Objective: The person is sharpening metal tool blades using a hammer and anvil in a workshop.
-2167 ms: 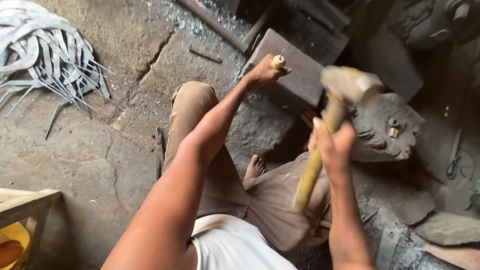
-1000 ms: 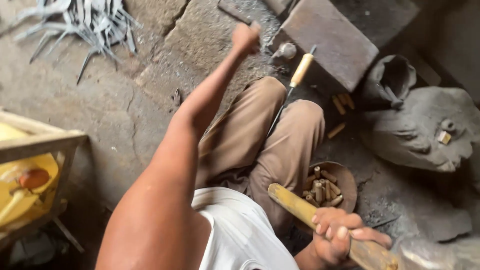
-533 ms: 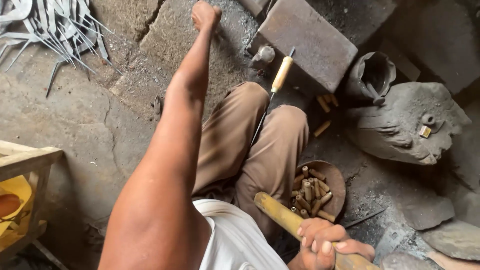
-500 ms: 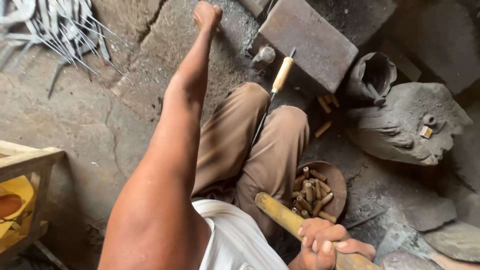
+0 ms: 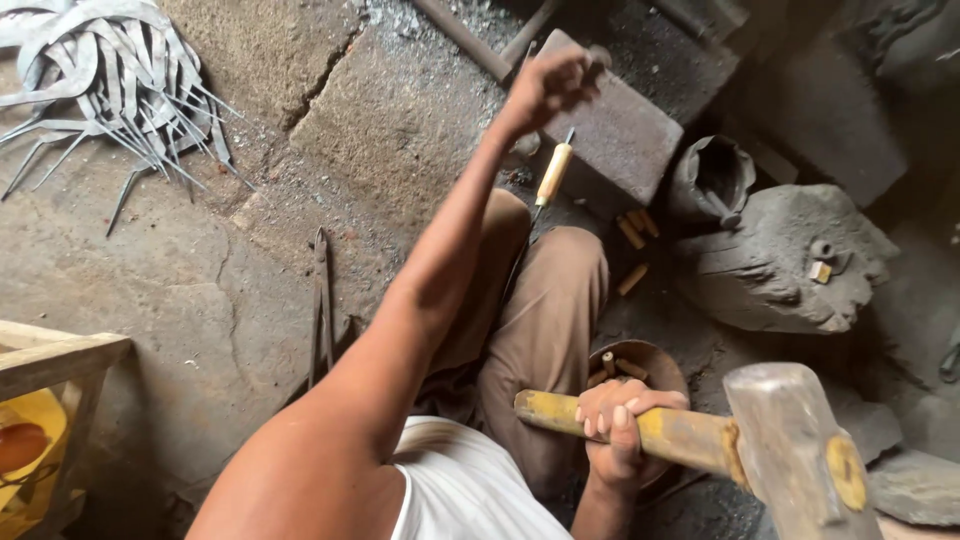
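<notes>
My right hand (image 5: 620, 420) grips the yellow wooden handle of a heavy hammer (image 5: 800, 445), whose grey steel head sits low at the right of the head view. My left hand (image 5: 550, 85) is stretched far forward over a rectangular stone block (image 5: 625, 135), fingers closed; whether it holds anything I cannot tell. A thin tool with a pale wooden handle (image 5: 553, 175) leans against the block just below that hand, above my knees in brown trousers (image 5: 545, 330).
A rusty bowl (image 5: 655, 365) of short wooden pegs sits by my right knee. Loose pegs (image 5: 632, 232), a dark pot (image 5: 712, 178) and a grey stone lump (image 5: 790, 260) lie right. Curved metal blades (image 5: 110, 90) are piled top left; tongs (image 5: 322, 300) lie on the floor.
The hammer head has swung up into view at the right. My left hand has shifted right, from the floor slab to over the stone block.
</notes>
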